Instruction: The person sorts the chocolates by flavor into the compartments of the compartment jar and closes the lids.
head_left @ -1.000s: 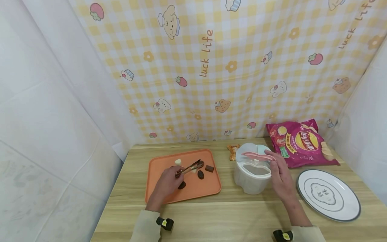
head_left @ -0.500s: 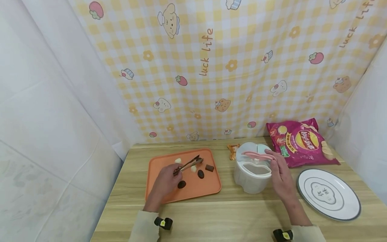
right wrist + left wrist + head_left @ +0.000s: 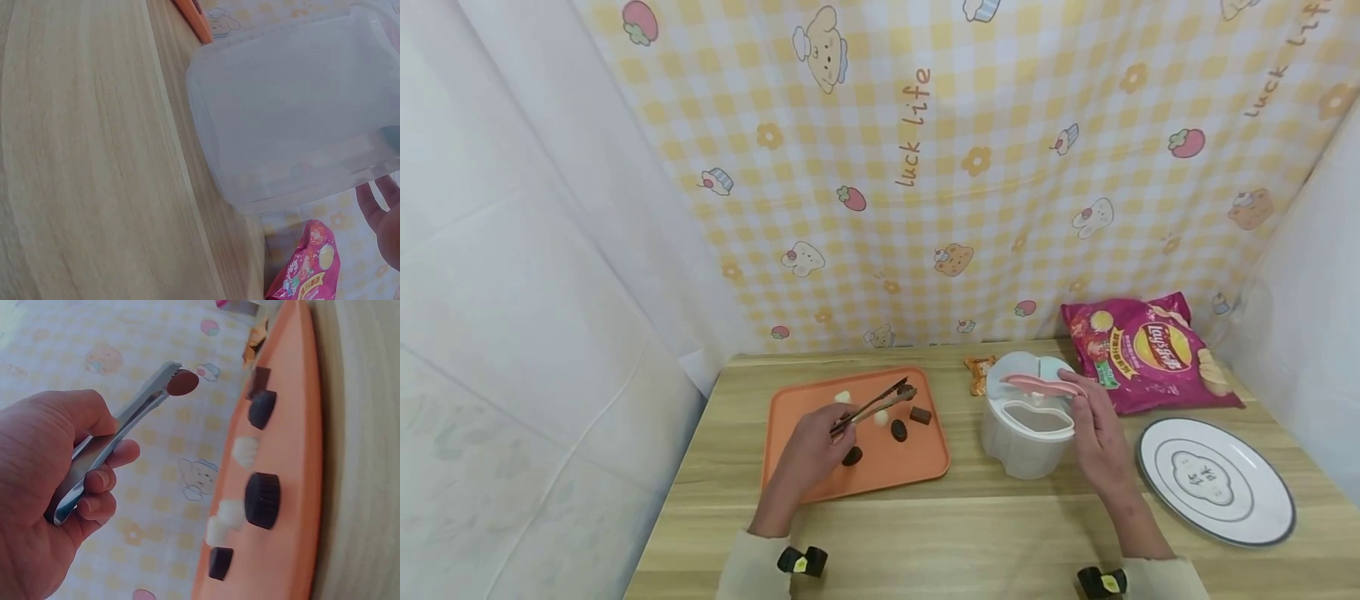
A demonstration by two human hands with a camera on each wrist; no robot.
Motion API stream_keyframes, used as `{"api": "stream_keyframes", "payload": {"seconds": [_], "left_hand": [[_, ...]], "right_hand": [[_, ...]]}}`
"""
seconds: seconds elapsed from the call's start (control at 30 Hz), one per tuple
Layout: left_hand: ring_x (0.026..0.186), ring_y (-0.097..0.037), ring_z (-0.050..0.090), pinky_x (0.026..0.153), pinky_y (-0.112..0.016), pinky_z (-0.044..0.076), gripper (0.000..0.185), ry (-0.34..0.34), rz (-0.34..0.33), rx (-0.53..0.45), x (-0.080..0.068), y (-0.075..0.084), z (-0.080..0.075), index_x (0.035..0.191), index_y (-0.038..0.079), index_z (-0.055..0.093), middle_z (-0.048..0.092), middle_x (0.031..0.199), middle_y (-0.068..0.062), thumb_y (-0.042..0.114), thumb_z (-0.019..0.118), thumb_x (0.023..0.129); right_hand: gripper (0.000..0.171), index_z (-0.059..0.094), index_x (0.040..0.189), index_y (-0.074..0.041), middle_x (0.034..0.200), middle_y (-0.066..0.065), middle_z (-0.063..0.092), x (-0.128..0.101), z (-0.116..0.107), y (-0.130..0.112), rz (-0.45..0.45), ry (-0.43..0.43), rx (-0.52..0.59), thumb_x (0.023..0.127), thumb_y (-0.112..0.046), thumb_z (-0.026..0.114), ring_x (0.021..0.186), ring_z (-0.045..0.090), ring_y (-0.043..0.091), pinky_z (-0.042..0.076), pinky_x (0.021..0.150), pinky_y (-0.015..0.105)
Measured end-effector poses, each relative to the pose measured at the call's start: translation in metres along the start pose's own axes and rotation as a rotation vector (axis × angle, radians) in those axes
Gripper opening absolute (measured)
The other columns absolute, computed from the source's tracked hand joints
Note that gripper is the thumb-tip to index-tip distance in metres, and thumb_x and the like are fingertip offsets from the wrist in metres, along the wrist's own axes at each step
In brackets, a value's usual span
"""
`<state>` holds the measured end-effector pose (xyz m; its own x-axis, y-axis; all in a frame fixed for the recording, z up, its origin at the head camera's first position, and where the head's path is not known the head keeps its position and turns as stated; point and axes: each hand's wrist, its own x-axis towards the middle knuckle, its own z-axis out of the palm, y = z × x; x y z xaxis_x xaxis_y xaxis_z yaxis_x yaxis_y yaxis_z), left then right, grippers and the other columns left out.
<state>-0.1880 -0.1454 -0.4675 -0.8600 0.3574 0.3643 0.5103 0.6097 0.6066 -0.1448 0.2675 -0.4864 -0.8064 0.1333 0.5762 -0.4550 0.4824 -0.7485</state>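
My left hand grips a pair of metal tongs above the orange tray. Their serrated tips hold a round brown chocolate, raised off the tray in the left wrist view. Below lie dark oval chocolates, a brown rectangular piece and several white pieces. At the translucent snack container, my right hand pinches a raised pink lid, with one front compartment uncovered beneath it. The right wrist view shows the container's side, with only some fingers at the edge.
Behind the container on the left lies an orange wrapped snack. A magenta chip bag leans at the back right. A white plate with a dark rim sits to the right of my right hand. A checked curtain hangs behind the table.
The tongs have lifted the round chocolate off the tray and shifted slightly right and away from me. My right hand keeps the pink lid raised, with the container in the same place.
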Motion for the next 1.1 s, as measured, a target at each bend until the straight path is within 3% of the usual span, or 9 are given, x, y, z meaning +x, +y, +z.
{"api": "stream_keyframes", "payload": {"seconds": [0.3, 0.53, 0.63, 0.73, 0.97, 1.1], "left_hand": [[0.077, -0.011, 0.067, 0.06, -0.025, 0.054, 0.027, 0.05, 0.197, 0.01, -0.007, 0.027, -0.015, 0.119, 0.006, 0.073, 0.072, 0.104, -0.003, 0.0, 0.071, 0.093], [0.059, 0.001, 0.043, 0.05, -0.016, 0.04, 0.026, 0.036, 0.343, -0.075, -0.007, 0.053, -0.019, 0.12, 0.005, 0.072, 0.066, 0.089, 0.003, 0.001, 0.067, 0.095], [0.061, 0.003, 0.039, 0.05, -0.016, 0.038, 0.025, 0.012, 0.374, -0.117, -0.005, 0.061, -0.015, 0.12, 0.005, 0.072, 0.068, 0.092, 0.004, 0.001, 0.067, 0.096], [0.064, -0.001, 0.044, 0.054, -0.018, 0.042, 0.026, -0.009, 0.399, -0.135, -0.003, 0.068, -0.01, 0.121, 0.007, 0.072, 0.068, 0.095, 0.003, 0.0, 0.066, 0.097], [0.066, -0.012, 0.054, 0.062, -0.017, 0.047, 0.026, -0.044, 0.402, -0.156, 0.001, 0.083, 0.007, 0.123, 0.005, 0.072, 0.066, 0.093, 0.004, 0.003, 0.065, 0.098], [0.069, -0.005, 0.053, 0.062, -0.015, 0.045, 0.024, -0.079, 0.406, -0.147, 0.006, 0.093, 0.016, 0.123, 0.006, 0.071, 0.068, 0.1, 0.002, 0.005, 0.065, 0.099]], "right_hand": [[0.035, 0.056, 0.143, -0.005, 0.145, 0.011, 0.054, 0.001, -0.001, -0.002, 0.045, -0.012, -0.017, 0.111, -0.008, 0.042, 0.137, 0.04, 0.003, 0.028, 0.108, 0.014], [0.035, 0.055, 0.143, -0.005, 0.146, 0.011, 0.053, 0.002, -0.001, -0.001, 0.051, -0.014, -0.029, 0.111, -0.009, 0.042, 0.137, 0.039, 0.001, 0.028, 0.107, 0.014], [0.034, 0.056, 0.142, -0.004, 0.145, 0.012, 0.054, 0.002, -0.001, 0.0, 0.046, -0.008, -0.02, 0.111, -0.008, 0.042, 0.137, 0.04, 0.001, 0.029, 0.107, 0.014], [0.033, 0.057, 0.141, -0.002, 0.145, 0.013, 0.054, 0.002, -0.001, 0.001, 0.038, -0.003, -0.006, 0.111, -0.006, 0.042, 0.137, 0.04, 0.003, 0.029, 0.107, 0.014], [0.034, 0.056, 0.142, -0.004, 0.145, 0.011, 0.053, 0.002, 0.001, -0.001, 0.05, -0.016, -0.01, 0.111, -0.008, 0.042, 0.136, 0.041, 0.002, 0.029, 0.107, 0.014], [0.034, 0.056, 0.142, -0.005, 0.145, 0.01, 0.054, 0.0, 0.001, -0.002, 0.048, -0.009, -0.017, 0.112, -0.009, 0.041, 0.136, 0.04, 0.001, 0.029, 0.107, 0.014]]}}
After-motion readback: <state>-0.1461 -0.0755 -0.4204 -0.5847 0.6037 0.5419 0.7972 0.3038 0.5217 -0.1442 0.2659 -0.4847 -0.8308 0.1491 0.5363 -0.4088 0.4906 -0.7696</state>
